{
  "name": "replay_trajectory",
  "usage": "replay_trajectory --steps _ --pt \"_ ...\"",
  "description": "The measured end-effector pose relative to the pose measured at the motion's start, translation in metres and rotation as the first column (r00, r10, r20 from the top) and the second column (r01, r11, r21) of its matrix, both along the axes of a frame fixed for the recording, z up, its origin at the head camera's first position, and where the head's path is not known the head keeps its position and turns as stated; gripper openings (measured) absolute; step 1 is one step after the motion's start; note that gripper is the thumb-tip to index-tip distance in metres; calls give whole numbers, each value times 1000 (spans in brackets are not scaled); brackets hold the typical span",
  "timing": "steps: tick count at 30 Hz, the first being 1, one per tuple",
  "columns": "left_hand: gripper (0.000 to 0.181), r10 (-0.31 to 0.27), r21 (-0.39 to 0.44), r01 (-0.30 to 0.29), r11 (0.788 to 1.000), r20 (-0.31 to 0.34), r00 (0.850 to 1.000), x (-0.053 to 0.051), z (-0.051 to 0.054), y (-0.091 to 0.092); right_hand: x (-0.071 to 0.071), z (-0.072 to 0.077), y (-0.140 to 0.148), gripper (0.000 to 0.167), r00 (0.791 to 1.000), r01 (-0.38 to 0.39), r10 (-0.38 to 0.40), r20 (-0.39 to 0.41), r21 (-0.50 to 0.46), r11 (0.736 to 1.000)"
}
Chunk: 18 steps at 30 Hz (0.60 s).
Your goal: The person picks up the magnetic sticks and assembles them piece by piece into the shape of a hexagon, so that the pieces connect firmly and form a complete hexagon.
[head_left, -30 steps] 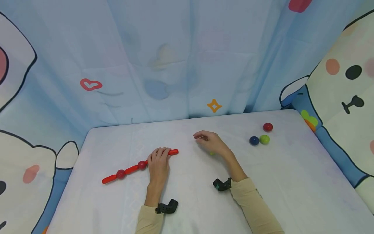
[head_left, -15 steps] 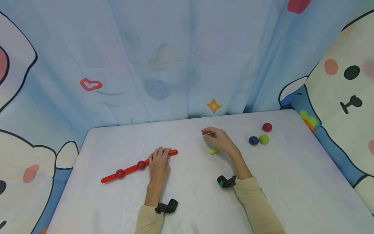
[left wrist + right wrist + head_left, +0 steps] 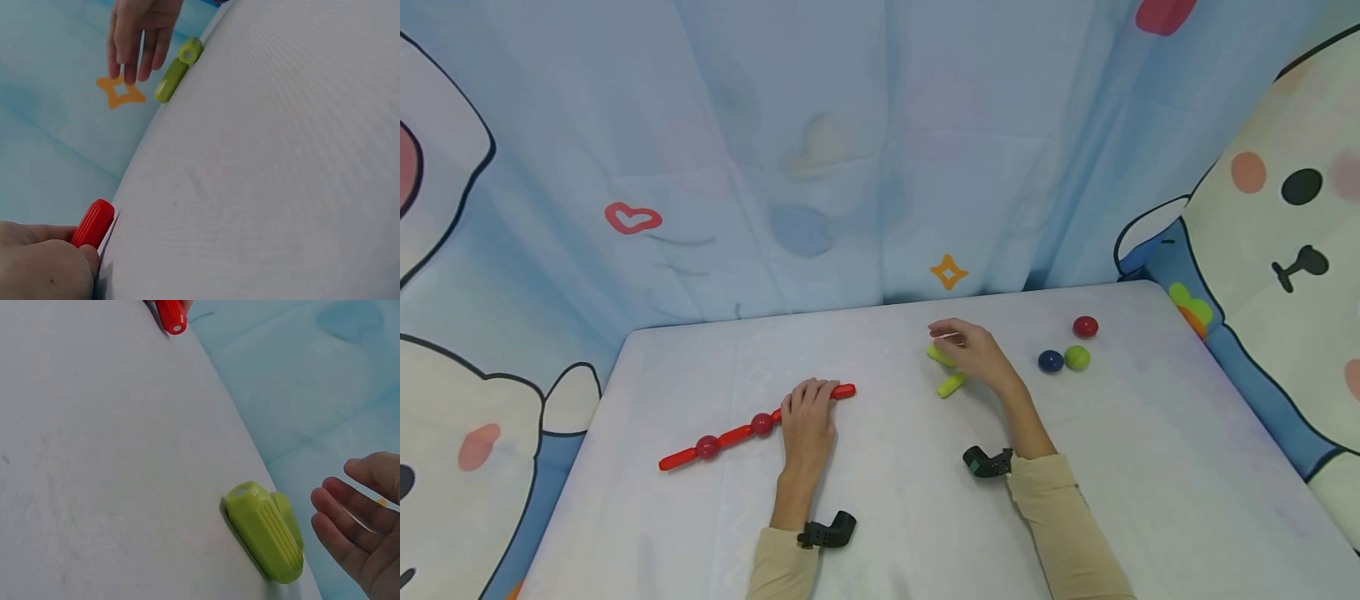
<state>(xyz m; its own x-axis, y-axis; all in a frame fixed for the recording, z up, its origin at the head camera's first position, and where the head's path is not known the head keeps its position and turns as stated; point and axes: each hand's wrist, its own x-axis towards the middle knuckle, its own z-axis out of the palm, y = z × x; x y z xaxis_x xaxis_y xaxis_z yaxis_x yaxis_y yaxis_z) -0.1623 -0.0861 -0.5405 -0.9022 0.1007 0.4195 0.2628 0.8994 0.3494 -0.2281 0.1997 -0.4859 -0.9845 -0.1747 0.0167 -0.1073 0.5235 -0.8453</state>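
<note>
Lower left-centre: left hand (image 3: 808,419) grips red beaded rod (image 3: 736,435); covered section unclear. Right of centre: right hand (image 3: 976,348), fingers relaxed, partly blocking upper green stick (image 3: 937,355); lower green stick (image 3: 951,385) near. Mid-right: blue ball (image 3: 1051,361), lime ball (image 3: 1077,358), red ball (image 3: 1086,327).

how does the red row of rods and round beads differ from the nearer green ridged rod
The red row of rods and round beads is long, the nearer green ridged rod short. The red row shows two beads, the green rod none. The left hand grips the red row; no hand holds the green rod. Both show ridged sides.
</note>
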Motion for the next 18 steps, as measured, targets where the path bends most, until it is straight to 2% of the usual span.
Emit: replay_trajectory --steps 9,18 --pt "32 -1 6 1 1000 21 1000 1 0 -1 -1 1 17 37 988 132 -133 -75 -21 991" --pt "32 -5 21 5 1000 19 1000 0 1 0 -5 -5 33 39 957 208 -212 -197 -39 977"
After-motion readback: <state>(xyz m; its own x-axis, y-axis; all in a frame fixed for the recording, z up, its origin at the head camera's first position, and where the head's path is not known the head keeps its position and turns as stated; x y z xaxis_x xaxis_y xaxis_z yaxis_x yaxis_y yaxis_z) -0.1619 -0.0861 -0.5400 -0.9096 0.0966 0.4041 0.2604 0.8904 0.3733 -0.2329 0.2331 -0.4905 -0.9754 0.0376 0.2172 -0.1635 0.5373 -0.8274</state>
